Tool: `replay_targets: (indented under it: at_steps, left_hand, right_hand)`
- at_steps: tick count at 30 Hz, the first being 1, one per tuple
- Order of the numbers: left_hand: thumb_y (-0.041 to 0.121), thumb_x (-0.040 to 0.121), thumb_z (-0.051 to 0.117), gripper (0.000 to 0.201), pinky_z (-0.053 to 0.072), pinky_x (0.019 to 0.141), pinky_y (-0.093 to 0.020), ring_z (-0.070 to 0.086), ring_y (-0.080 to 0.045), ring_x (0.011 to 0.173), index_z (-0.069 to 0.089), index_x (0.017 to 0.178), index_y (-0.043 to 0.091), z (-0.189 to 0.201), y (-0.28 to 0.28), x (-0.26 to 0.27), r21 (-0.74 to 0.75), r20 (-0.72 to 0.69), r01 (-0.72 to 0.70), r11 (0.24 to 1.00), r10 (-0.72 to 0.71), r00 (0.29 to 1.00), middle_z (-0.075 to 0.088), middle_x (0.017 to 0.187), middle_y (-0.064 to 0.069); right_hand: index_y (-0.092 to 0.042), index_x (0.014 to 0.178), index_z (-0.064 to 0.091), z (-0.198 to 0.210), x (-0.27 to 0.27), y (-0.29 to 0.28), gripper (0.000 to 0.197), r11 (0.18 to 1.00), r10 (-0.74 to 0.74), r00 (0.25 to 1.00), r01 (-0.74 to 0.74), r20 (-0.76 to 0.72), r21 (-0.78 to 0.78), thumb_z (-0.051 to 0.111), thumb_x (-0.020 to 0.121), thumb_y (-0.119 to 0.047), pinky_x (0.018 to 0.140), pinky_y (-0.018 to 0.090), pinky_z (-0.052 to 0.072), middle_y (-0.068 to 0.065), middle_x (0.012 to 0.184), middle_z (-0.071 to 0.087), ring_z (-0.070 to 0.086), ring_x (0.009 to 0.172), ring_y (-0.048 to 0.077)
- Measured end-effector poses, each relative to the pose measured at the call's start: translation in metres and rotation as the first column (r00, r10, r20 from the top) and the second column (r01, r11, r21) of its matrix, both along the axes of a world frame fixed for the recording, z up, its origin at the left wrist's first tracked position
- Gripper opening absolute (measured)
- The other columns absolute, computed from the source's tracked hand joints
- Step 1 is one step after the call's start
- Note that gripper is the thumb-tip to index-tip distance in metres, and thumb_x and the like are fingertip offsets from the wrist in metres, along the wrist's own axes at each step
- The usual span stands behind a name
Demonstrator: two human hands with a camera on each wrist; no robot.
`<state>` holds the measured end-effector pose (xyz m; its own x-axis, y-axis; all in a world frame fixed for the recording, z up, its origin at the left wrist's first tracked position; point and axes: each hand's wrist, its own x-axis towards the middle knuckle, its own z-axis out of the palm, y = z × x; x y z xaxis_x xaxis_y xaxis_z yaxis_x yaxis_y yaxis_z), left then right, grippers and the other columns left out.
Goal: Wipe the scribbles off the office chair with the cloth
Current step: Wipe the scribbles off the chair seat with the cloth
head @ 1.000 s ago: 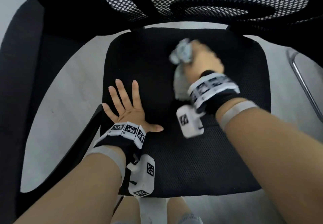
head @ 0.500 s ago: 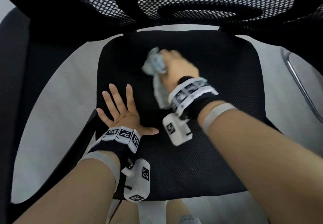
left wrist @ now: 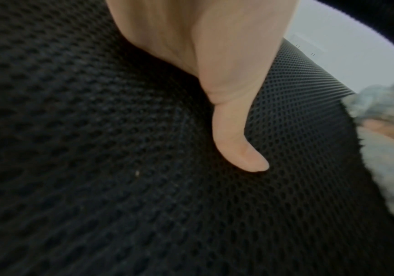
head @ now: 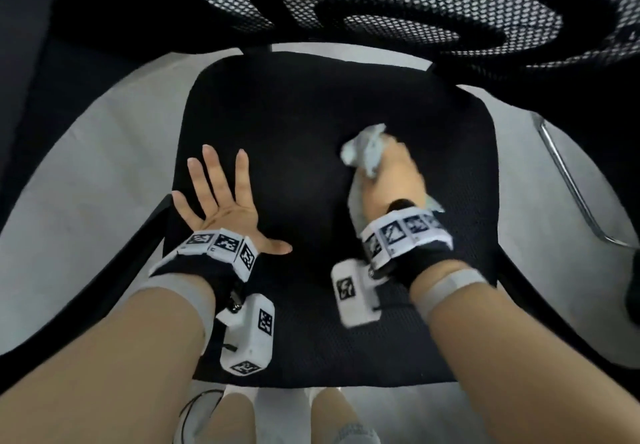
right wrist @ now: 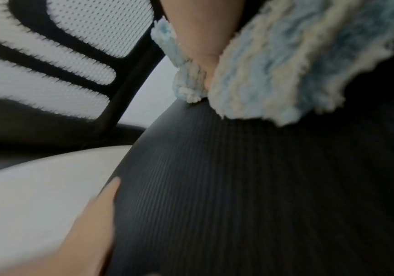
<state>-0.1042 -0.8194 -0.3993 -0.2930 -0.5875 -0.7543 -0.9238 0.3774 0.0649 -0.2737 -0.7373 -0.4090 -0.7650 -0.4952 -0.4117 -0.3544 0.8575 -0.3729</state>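
Observation:
The office chair's black mesh seat [head: 298, 124] fills the middle of the head view. My right hand [head: 394, 173] grips a bunched pale blue-grey cloth [head: 365, 147] and holds it against the right half of the seat. The cloth [right wrist: 274, 74] looks fluffy in the right wrist view and lies on the seat fabric [right wrist: 238, 186]. My left hand [head: 221, 201] rests flat on the seat's left part, fingers spread, thumb [left wrist: 240, 145] out on the mesh [left wrist: 96, 168]. No scribbles show on the dark fabric in any view.
The perforated backrest [head: 415, 10] rises at the top. A black armrest [head: 104, 291] runs along the seat's left side and a chrome tube [head: 568, 183] stands to the right. Light grey floor [head: 86, 183] surrounds the chair. My legs [head: 329, 416] show below the front edge.
My right hand swept the cloth left across the seat, then back to the right side. The left hand stayed flat in place.

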Motion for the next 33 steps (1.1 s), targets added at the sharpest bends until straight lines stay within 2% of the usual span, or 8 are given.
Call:
replay_targets:
  at_steps: [4,10,12,15,17,23,29,33]
  left_hand:
    - [0.065,0.048,0.075,0.147,-0.016,0.108,-0.056,-0.04,-0.031,0.133,-0.052,0.113,0.031,0.007,0.002,-0.001,-0.002,0.004,-0.003,1.0,0.003,1.0,-0.05,0.139,-0.012]
    - [0.061,0.06,0.072,0.138,-0.011,0.11,-0.058,-0.035,-0.032,0.136,-0.04,0.133,0.028,0.011,0.025,-0.002,-0.043,-0.016,-0.077,0.996,0.076,0.997,-0.043,0.145,-0.012]
    - [0.064,0.058,0.071,0.139,-0.011,0.11,-0.06,-0.036,-0.033,0.135,-0.041,0.133,0.026,0.013,0.05,-0.003,0.028,-0.01,-0.086,0.996,0.087,0.996,-0.044,0.143,-0.013]
    - [0.068,0.044,0.075,0.153,-0.014,0.107,-0.061,-0.041,-0.034,0.132,-0.05,0.122,0.025,0.013,0.092,-0.004,0.131,0.036,-0.073,0.989,0.069,0.997,-0.05,0.138,-0.013]
    - [0.069,0.043,0.074,0.151,-0.015,0.106,-0.062,-0.043,-0.034,0.13,-0.052,0.115,0.027,0.011,0.104,-0.004,0.136,0.057,-0.089,0.987,0.082,0.995,-0.052,0.137,-0.013]
    - [0.071,0.045,0.072,0.147,-0.018,0.104,-0.062,-0.044,-0.035,0.129,-0.053,0.112,0.029,0.013,0.103,-0.008,0.147,0.035,-0.088,0.985,0.084,0.996,-0.053,0.136,-0.014]
    - [0.064,0.047,0.076,0.15,-0.016,0.105,-0.062,-0.043,-0.035,0.129,-0.052,0.115,0.027,0.015,0.102,-0.011,0.128,0.082,-0.076,0.989,0.065,0.995,-0.052,0.136,-0.014]
    - [0.055,0.049,0.081,0.153,-0.013,0.105,-0.064,-0.043,-0.037,0.129,-0.054,0.114,0.026,0.015,0.102,-0.016,0.117,0.104,-0.083,0.99,0.071,0.992,-0.053,0.135,-0.016]
  right_hand:
    - [-0.02,0.131,0.037,0.012,0.015,0.036,0.048,0.881,0.456,0.89,-0.448,-0.019,0.152,0.051,0.085,-0.018,0.092,0.043,0.036,0.008,0.121,0.05,0.049,0.112,0.03]
    - [-0.015,0.125,0.04,0.018,-0.03,0.084,0.045,0.99,-0.016,0.996,0.027,-0.082,0.14,0.054,0.084,-0.021,0.091,0.048,0.037,0.014,0.123,0.049,0.047,0.114,0.037]
    - [-0.018,0.123,0.04,0.016,0.002,0.078,0.044,0.981,0.072,0.996,-0.06,-0.058,0.184,0.054,0.082,-0.016,0.089,0.047,0.038,0.011,0.121,0.05,0.047,0.113,0.035]
    - [-0.023,0.128,0.036,0.012,0.054,0.079,0.049,0.903,0.405,0.914,-0.403,0.018,0.15,0.052,0.083,-0.014,0.089,0.045,0.036,0.006,0.122,0.049,0.047,0.111,0.032]
    - [-0.024,0.128,0.037,0.011,0.041,0.095,0.049,0.868,0.483,0.875,-0.476,-0.018,0.138,0.054,0.082,-0.02,0.088,0.044,0.036,0.006,0.12,0.049,0.048,0.109,0.032]
    - [-0.017,0.125,0.04,0.008,-0.026,0.152,0.043,0.995,-0.054,0.991,0.065,-0.123,0.081,0.054,0.086,-0.027,0.09,0.048,0.039,0.013,0.118,0.052,0.049,0.109,0.036]
    - [-0.014,0.124,0.044,0.012,0.037,0.208,0.042,0.98,-0.124,0.992,0.127,-0.03,0.154,0.056,0.084,-0.02,0.092,0.044,0.034,0.012,0.116,0.051,0.045,0.11,0.035]
    - [-0.017,0.124,0.043,0.013,0.027,0.194,0.041,0.982,-0.097,0.995,0.102,-0.038,0.159,0.055,0.085,-0.023,0.093,0.043,0.032,0.01,0.117,0.05,0.044,0.111,0.033]
